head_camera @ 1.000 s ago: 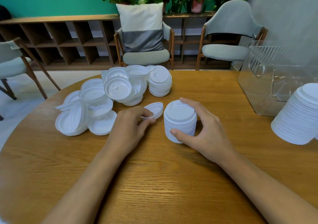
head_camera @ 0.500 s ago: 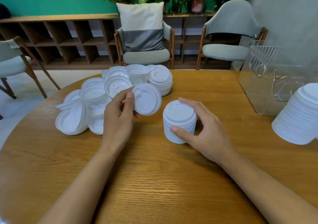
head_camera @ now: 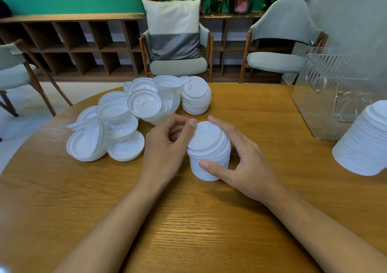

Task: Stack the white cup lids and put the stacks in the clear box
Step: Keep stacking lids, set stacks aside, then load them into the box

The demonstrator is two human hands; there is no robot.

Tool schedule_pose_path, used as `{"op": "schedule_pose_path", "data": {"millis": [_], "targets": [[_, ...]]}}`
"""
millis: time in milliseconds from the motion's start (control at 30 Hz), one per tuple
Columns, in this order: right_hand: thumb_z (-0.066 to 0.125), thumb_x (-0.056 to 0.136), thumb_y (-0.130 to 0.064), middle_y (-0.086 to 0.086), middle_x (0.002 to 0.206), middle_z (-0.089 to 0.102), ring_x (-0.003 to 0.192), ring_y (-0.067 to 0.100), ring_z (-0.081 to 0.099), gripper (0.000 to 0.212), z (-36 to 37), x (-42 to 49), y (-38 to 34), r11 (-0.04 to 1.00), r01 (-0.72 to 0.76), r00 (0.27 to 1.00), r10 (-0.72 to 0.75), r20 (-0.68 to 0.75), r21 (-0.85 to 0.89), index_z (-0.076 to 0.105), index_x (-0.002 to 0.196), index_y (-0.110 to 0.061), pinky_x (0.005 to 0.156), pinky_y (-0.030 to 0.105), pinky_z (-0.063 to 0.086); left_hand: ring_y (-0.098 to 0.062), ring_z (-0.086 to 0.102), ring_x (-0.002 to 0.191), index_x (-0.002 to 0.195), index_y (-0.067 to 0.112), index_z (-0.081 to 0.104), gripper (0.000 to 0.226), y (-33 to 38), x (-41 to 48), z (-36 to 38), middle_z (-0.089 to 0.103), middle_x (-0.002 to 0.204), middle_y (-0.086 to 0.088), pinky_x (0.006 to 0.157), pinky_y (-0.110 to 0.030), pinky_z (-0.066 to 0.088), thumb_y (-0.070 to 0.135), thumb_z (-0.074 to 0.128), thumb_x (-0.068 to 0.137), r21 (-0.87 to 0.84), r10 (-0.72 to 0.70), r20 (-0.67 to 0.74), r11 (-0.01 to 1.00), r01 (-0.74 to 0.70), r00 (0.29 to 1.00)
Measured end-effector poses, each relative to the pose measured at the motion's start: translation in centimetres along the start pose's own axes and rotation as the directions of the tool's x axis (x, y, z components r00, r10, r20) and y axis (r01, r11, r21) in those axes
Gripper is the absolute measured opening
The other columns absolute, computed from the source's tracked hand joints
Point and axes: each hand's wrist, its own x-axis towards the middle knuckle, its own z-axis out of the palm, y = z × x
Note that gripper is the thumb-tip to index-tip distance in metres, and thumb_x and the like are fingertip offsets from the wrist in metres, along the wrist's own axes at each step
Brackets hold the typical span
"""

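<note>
A stack of white cup lids (head_camera: 211,157) stands in the middle of the round wooden table (head_camera: 188,220). My right hand (head_camera: 245,163) grips its side, thumb in front and fingers behind. My left hand (head_camera: 167,147) pinches the edge of the top lid (head_camera: 207,138), which lies slightly tilted on the stack. A heap of loose white lids (head_camera: 121,121) lies to the left. A shorter stack (head_camera: 195,98) stands behind. A tall stack (head_camera: 364,142) stands at the right edge. The clear box (head_camera: 326,92) stands at the far right.
Three chairs stand round the far side of the table, the middle one (head_camera: 178,63) carrying a grey and white cushion. A low wooden shelf runs along the green wall behind, with potted plants on top.
My left hand lifted a single lid off the table, carried it to the right and set it on top of the stack. My right hand stayed on the stack.
</note>
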Motion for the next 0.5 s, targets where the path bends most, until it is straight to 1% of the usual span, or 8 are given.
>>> {"op": "schedule_pose_path", "data": {"millis": [33,67,100,167,267,367,433,500], "targets": [[0.081,0.083,-0.048,-0.026,0.141,0.051,0.135,-0.003,0.048,0.082,0.02,0.0,0.04,1.0,0.005,1.0,-0.005,-0.007,0.002,0.041,0.155,-0.042,0.104,0.01,0.039,-0.017,0.069,0.084,0.099,0.025,0.076,0.015,0.05,-0.14,-0.02,0.076,0.091,0.007,0.072,-0.039,0.054,0.038,0.068,0.101,0.026,0.019,0.021,0.999,-0.02,1.0],[0.082,0.083,-0.048,-0.026,0.141,0.052,0.134,-0.003,0.048,0.082,0.05,0.02,0.03,1.0,0.012,1.0,-0.011,-0.016,0.002,0.042,0.154,-0.041,0.104,0.009,0.038,-0.019,0.068,0.086,0.102,0.029,0.076,0.019,0.15,-0.29,-0.11,0.076,0.095,0.009,0.075,-0.042,0.055,0.046,0.069,0.097,0.051,0.04,0.055,0.998,-0.043,0.998],[0.082,0.083,-0.047,-0.026,0.142,0.052,0.134,-0.004,0.049,0.081,0.05,0.04,0.02,1.0,0.017,1.0,-0.017,-0.026,0.002,0.043,0.154,-0.039,0.104,0.008,0.037,-0.018,0.066,0.087,0.107,0.032,0.075,0.027,0.29,-0.41,-0.21,0.075,0.1,0.011,0.075,-0.04,0.055,0.053,0.07,0.091,0.085,0.058,0.098,0.994,-0.066,0.993],[0.081,0.083,-0.049,-0.023,0.144,0.053,0.134,-0.004,0.049,0.081,0.01,0.04,0.0,1.0,0.018,0.999,-0.017,-0.034,0.014,0.043,0.154,-0.036,0.104,0.008,0.038,-0.016,0.065,0.096,0.116,0.037,0.071,0.046,0.56,-0.57,-0.38,0.072,0.109,0.015,0.074,-0.03,0.054,0.063,0.074,0.079,0.17,0.087,0.165,0.979,-0.116,0.982],[0.08,0.082,-0.05,-0.024,0.145,0.052,0.136,-0.004,0.048,0.086,-0.06,0.02,0.02,0.999,0.006,1.0,-0.005,-0.027,0.032,0.039,0.156,-0.036,0.104,0.008,0.038,-0.014,0.064,0.108,0.126,0.037,0.069,0.058,0.63,-0.54,-0.4,0.07,0.118,0.018,0.078,-0.023,0.052,0.063,0.079,0.075,0.225,0.144,0.18,0.957,-0.183,0.973],[0.085,0.082,-0.042,-0.032,0.143,0.049,0.135,-0.008,0.046,0.09,-0.08,0.01,0.13,0.999,-0.011,1.0,0.012,-0.016,0.047,0.034,0.157,-0.043,0.104,0.007,0.037,-0.009,0.061,0.116,0.13,0.036,0.068,0.061,0.72,-0.61,-0.24,0.069,0.121,0.019,0.081,-0.013,0.045,0.062,0.079,0.076,0.225,0.181,0.202,0.948,-0.225,0.963],[0.086,0.083,-0.035,-0.032,0.144,0.049,0.136,-0.007,0.046,0.09,-0.11,0.01,0.25,0.999,-0.009,1.0,0.009,-0.009,0.049,0.035,0.157,-0.043,0.105,0.009,0.038,-0.008,0.061,0.118,0.13,0.035,0.068,0.061,0.74,-0.67,-0.1,0.069,0.122,0.019,0.082,-0.011,0.043,0.061,0.079,0.076,0.217,0.185,0.214,0.948,-0.231,0.959],[0.086,0.084,-0.034,-0.029,0.144,0.05,0.136,-0.006,0.046,0.088,-0.13,0.02,0.29,0.999,-0.001,1.0,0.001,-0.003,0.041,0.038,0.158,-0.039,0.104,0.009,0.038,-0.007,0.06,0.12,0.13,0.035,0.068,0.059,0.7,-0.69,0.02,0.068,0.123,0.019,0.085,-0.01,0.043,0.056,0.083,0.077,0.206,0.18,0.22,0.952,-0.226,0.959]]}}
